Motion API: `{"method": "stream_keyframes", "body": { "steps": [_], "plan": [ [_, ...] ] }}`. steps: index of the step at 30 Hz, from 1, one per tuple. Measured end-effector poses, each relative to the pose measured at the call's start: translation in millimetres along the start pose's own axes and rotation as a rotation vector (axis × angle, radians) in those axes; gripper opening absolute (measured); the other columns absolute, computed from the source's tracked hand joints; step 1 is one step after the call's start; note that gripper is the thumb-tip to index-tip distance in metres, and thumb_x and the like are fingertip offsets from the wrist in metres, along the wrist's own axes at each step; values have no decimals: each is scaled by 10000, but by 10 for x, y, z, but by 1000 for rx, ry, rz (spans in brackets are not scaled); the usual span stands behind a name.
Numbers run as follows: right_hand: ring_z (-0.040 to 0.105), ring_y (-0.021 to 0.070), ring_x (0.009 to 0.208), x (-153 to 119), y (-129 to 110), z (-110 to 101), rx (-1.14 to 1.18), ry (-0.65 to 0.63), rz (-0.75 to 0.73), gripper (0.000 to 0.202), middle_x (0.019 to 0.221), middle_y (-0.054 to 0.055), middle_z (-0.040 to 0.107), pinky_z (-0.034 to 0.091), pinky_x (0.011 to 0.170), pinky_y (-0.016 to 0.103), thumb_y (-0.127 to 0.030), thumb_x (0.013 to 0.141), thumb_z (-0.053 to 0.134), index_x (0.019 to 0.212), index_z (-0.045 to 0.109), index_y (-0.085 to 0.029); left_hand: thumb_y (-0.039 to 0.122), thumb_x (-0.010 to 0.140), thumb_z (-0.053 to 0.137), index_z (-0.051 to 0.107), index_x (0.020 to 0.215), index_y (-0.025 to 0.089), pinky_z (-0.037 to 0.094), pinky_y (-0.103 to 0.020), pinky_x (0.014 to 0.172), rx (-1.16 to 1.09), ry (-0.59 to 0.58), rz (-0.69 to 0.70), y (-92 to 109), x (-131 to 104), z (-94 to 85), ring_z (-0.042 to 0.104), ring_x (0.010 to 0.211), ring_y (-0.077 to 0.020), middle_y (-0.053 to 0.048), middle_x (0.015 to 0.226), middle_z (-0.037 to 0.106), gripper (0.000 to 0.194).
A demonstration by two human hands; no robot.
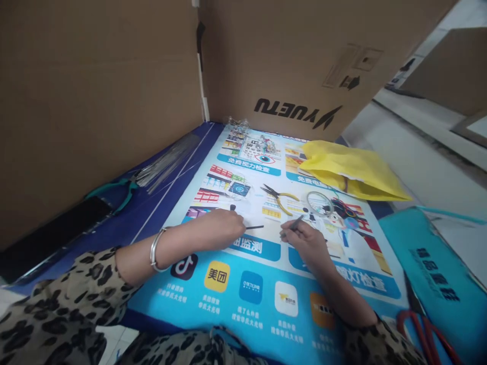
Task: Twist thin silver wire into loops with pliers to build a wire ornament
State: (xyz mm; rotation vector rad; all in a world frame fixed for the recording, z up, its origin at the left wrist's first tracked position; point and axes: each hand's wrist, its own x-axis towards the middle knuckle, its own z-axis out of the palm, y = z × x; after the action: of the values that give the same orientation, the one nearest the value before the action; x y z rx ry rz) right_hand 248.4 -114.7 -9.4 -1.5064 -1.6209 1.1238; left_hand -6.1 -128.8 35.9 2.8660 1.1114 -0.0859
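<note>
My left hand (224, 228) is closed in a pinch over the printed sheet. From its fingertips a thin dark stick (254, 227) sticks out to the right, and a small black tip (233, 207) shows above the knuckles. A short gap away, my right hand (304, 243) pinches a slim dark pen-like tool (297, 221), tilted up to the right; its exact kind is not clear. Just beyond the hands lie pliers (279, 197) with yellow handles, jaws to the upper left. A coil of pale wire (319, 203) and dark thin cords (344, 207) lie to their right.
Cardboard walls (266, 56) stand at the back and left. A yellow bag (353, 167) lies at back right, a teal pouch (426, 268) and red-handled scissors (426, 329) at right. On the left are wire strands (163, 162), a teal-handled tool (127, 195) and a black packet (57, 235).
</note>
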Motion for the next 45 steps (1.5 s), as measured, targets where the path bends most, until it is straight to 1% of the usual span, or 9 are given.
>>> {"method": "stream_keyframes", "body": {
  "steps": [5,8,14,20,24,27,31,37,45],
  "plan": [
    [647,178,691,-33,-43,-17,-75,-13,41,285,762,39,679,527,666,273,-428,684,592,855,602,-200,88,736,519,586,707,147,414,-309,492,36,87,76,53,-4,-5,573,650,-201,-88,712,612,93],
    [646,187,682,-34,-71,-3,-59,-30,34,326,752,49,678,536,648,270,-467,659,601,844,601,-198,77,698,545,586,675,139,412,-315,435,61,110,54,69,9,-9,583,608,-217,-112,680,610,77],
    [645,185,690,-47,-72,6,-64,-28,49,372,771,59,680,536,657,267,-499,662,587,880,582,-197,103,663,521,602,716,124,435,-334,423,-24,26,-61,46,47,16,611,623,-258,-132,718,636,99],
    [643,180,667,-70,-170,23,-87,-30,32,375,751,57,678,530,644,269,-509,657,573,850,596,-189,149,683,480,617,760,127,423,-307,461,-110,-113,-159,-60,37,-59,607,609,-232,-145,743,654,159],
    [642,183,649,-76,-231,39,-92,-28,6,345,721,54,673,532,642,282,-497,656,565,812,606,-192,170,686,461,619,741,145,368,-280,469,-71,-124,-296,-344,-165,-194,593,616,-214,-121,764,660,169],
    [644,187,661,-77,-242,34,-88,-43,0,331,728,53,675,533,638,282,-486,662,563,817,611,-197,249,721,466,614,727,167,336,-254,497,-75,-103,-450,-639,-453,-280,580,640,-183,-80,748,649,170],
    [649,194,668,-71,-218,20,-92,-51,7,334,737,56,680,537,635,281,-495,663,563,819,618,-205,222,733,428,612,731,180,328,-249,518,-41,-101,-614,-924,-868,-279,565,649,-168,-60,778,645,189],
    [657,205,704,-52,-166,6,-111,-66,30,375,767,60,689,544,660,281,-524,655,565,848,617,-206,178,697,447,629,723,166,370,-250,539,-12,-221,-764,-1065,-1157,-116,590,682,-192,-90,783,659,185],
    [660,209,733,-49,-182,-1,-101,-69,66,371,788,50,696,545,676,268,-520,640,592,848,629,-215,165,712,464,629,728,154,406,-274,568,-23,-211,-818,-1116,-1243,-83,605,709,-220,-125,813,666,166]
  ]
}}
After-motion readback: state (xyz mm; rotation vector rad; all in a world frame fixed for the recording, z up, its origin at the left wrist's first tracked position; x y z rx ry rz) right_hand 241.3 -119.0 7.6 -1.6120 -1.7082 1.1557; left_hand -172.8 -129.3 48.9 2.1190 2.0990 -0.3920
